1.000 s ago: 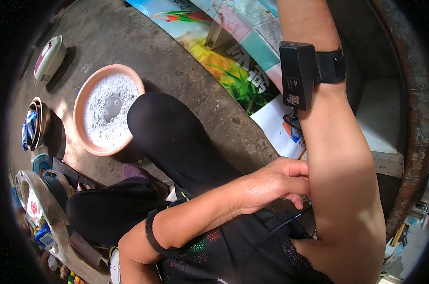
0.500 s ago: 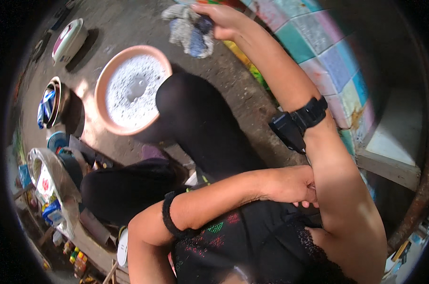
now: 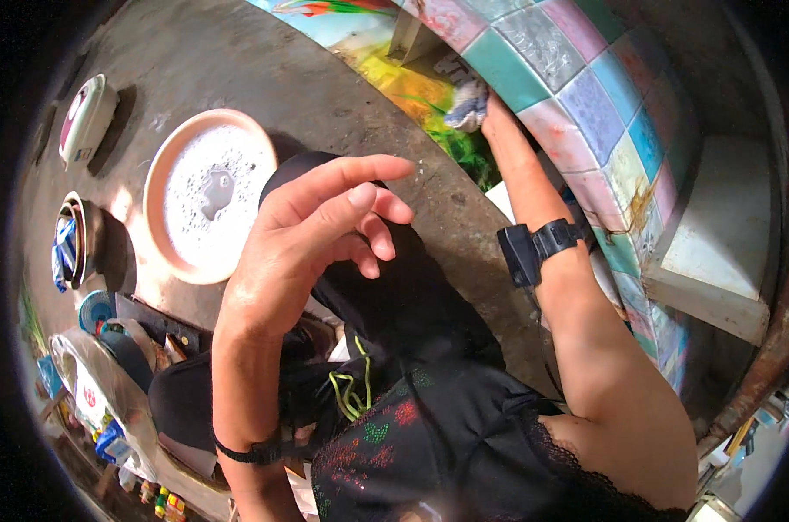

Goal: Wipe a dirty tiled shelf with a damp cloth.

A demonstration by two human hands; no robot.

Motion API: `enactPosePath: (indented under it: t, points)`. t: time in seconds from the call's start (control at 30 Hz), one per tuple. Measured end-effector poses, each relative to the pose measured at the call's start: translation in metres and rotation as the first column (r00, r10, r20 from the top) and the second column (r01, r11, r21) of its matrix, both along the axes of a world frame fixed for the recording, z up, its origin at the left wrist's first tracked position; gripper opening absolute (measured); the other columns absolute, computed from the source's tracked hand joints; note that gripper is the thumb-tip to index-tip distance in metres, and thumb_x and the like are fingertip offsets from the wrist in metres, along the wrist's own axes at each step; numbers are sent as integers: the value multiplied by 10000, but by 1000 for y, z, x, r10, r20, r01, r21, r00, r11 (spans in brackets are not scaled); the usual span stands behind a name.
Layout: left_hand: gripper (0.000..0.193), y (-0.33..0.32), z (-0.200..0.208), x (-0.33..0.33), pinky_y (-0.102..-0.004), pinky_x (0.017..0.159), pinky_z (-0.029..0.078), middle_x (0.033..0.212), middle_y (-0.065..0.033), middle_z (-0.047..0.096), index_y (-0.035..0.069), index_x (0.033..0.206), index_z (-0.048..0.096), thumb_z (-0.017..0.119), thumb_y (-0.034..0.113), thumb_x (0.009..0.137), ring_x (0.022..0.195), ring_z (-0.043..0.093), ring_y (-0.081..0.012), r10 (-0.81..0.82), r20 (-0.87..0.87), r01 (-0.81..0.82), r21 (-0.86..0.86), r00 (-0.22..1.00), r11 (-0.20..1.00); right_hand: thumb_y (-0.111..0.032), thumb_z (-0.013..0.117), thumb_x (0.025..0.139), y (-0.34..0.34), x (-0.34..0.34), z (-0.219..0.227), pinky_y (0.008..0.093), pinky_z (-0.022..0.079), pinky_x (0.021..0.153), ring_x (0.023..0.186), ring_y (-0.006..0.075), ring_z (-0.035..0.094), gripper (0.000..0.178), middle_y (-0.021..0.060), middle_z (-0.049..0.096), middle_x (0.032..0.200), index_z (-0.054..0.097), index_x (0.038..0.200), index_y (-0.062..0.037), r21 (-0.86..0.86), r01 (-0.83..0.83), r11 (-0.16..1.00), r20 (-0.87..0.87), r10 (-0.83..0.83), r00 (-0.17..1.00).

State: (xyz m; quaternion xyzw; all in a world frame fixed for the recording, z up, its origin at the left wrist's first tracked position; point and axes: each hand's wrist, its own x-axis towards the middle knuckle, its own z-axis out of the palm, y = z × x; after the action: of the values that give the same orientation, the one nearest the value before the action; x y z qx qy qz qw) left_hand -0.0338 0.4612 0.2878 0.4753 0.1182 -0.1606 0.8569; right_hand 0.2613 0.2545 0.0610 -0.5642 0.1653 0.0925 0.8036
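My left hand (image 3: 307, 216) hovers in front of my knee, with its fingers loosely curved, apart and holding nothing. Stretched out far to the right, my right hand (image 3: 490, 115) grips a crumpled grey and blue cloth (image 3: 467, 108). The cloth is at the opening below the tiled ledge, beside a brightly coloured painted panel (image 3: 412, 91). Shadow hides most of the right hand's fingers. To the left of my knee stands a peach basin (image 3: 155, 187) of foamy water (image 3: 190, 209), its right rim close to my left hand.
The tiled ledge (image 3: 547, 61) curves along the right, above a pale block (image 3: 716, 252). On the floor at left stand a lidded white container (image 3: 88, 122) and a metal pot (image 3: 86, 235) with a blue packet. Nearer lies a plastic-covered tub (image 3: 81, 370).
My right hand has carried the cloth right and down toward the ledge's opening. My left hand has left my right upper arm and risen to the middle, fingers apart.
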Motion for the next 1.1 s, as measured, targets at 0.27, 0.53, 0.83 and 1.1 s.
enactPosePath:
  t: [0.27, 0.53, 0.83, 1.1]
  points:
    - [324, -3, 23, 31, -196, 570, 450, 823, -74, 612, -35, 1098, 532, 510, 184, 860, 645, 552, -91, -65, 15, 65, -20, 998, 998, -241, 433, 878, -14, -33, -67, 386, 362, 928, 1073, 300, 488, 361, 152, 530, 1153, 472, 1209, -104, -955, 49, 293, 212, 555, 805]
    - [397, 83, -22, 72, -164, 470, 321, 772, -13, 452, -70, 1236, 369, 425, 115, 889, 562, 395, -53, 490, 129, -503, 88, 862, 860, -235, 428, 865, -13, -2, -58, 412, 340, 927, 1085, 345, 460, 365, 207, 502, 1154, 476, 1190, -76, -978, 22, 209, 123, 487, 865]
    - [347, 120, -99, 68, -151, 450, 318, 685, -5, 433, -59, 1148, 445, 479, 153, 875, 550, 407, -44, 670, -239, -696, -39, 703, 717, -218, 435, 861, -78, 111, -77, 418, 352, 910, 1066, 332, 470, 301, 203, 513, 1131, 522, 1102, -61, -982, 104, -157, 73, 193, 978]
    - [314, 123, -127, 82, -153, 471, 337, 732, -19, 499, -45, 1123, 477, 484, 137, 867, 553, 430, -51, 619, -263, -657, -84, 740, 749, -203, 441, 857, -12, 118, -66, 423, 363, 894, 1050, 321, 480, 259, 199, 523, 1111, 562, 1024, -48, -970, 176, -167, 109, 350, 930]
